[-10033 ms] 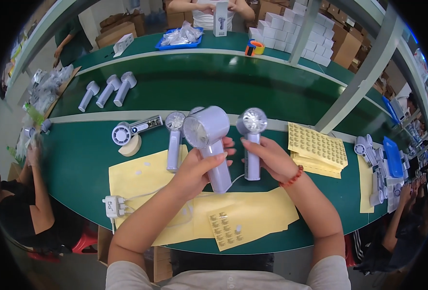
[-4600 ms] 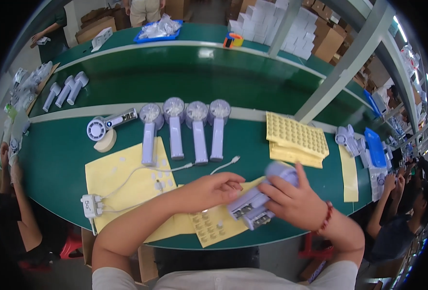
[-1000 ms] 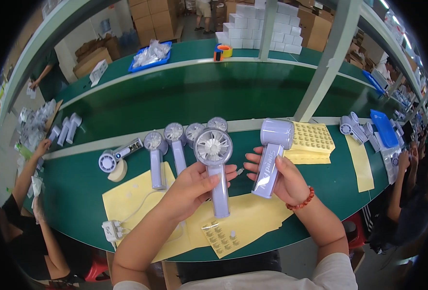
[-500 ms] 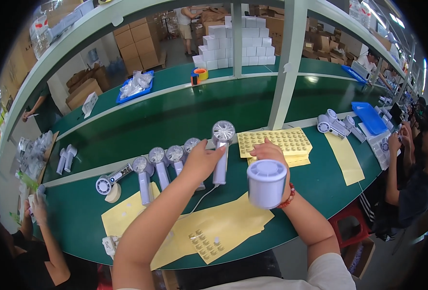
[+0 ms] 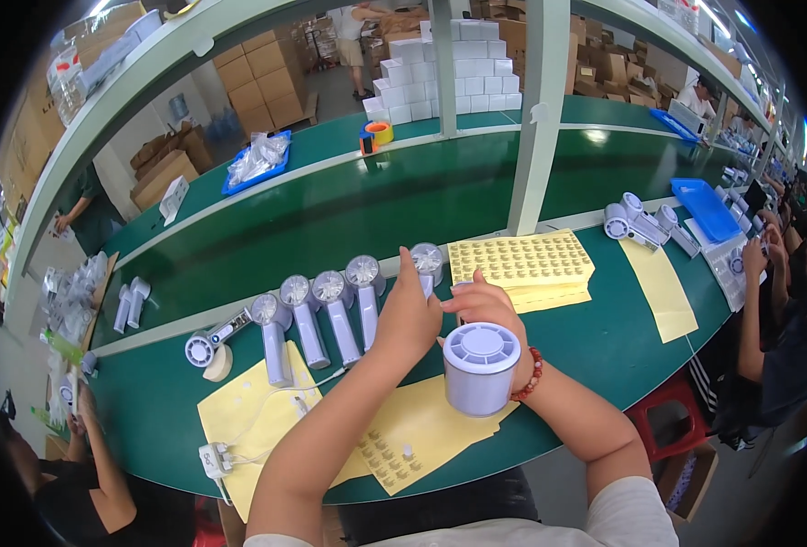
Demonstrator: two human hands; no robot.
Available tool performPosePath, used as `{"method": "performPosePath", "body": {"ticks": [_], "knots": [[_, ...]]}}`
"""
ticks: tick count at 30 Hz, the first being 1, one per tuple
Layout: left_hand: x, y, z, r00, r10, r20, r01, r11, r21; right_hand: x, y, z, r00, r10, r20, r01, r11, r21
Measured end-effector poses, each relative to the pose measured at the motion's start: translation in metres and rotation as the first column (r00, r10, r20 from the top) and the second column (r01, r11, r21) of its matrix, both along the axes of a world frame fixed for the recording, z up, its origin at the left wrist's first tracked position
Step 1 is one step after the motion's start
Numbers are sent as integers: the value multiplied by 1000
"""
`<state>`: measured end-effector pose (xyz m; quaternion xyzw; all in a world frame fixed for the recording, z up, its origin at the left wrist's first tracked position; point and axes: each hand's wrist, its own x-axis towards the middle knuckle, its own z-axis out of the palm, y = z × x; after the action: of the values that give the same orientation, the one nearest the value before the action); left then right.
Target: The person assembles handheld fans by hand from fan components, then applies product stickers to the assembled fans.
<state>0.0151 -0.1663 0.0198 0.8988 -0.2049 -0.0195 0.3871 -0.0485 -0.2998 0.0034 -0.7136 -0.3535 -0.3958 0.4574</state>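
My right hand (image 5: 494,305) is closed around a lilac handheld fan (image 5: 483,374), its round vented head toward me and its handle mostly hidden. Close beside it, my left hand (image 5: 410,314) has its forefinger stretched up and thumb apart; its other fingers are partly hidden. Whether it touches the held fan I cannot tell. Behind my left hand another fan (image 5: 427,259) is partly covered. Several similar fans (image 5: 308,333) lie in a row to the left, clear-fronted heads away from me. A white charging cable (image 5: 321,381) ends near them on yellow paper.
A stack of yellow sticker sheets (image 5: 522,260) lies beyond my right hand. A white charger block (image 5: 214,459) and a partly used sticker sheet (image 5: 390,460) are nearer me. A tape roll (image 5: 218,363) sits left. A metal post (image 5: 540,128) rises behind. People work at both sides.
My left hand has moved right and nearer my right hand, off the far fan. The held fan has shifted slightly left and down. The white cable end now lies left of my forearm.
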Motion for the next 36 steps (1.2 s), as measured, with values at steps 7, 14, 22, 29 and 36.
{"method": "performPosePath", "body": {"ticks": [7,14,22,29,36], "knots": [[-64,62,64,706,-469,530,607,787,-112,-11,2,15,969,-48,-242,32,997,-67],[-101,88,55,854,-273,444,343,935,-85,-36,4,61,846,-75,-529,-159,909,-384],[-124,107,45,905,-289,311,335,936,-107,-74,17,84,871,-41,-489,-283,774,-567],[-135,103,34,849,-280,447,333,942,-41,-77,27,93,873,-37,-487,-309,729,-611],[-127,96,35,830,-209,516,329,932,-152,-77,44,95,906,-133,-402,-234,635,-737]]}}
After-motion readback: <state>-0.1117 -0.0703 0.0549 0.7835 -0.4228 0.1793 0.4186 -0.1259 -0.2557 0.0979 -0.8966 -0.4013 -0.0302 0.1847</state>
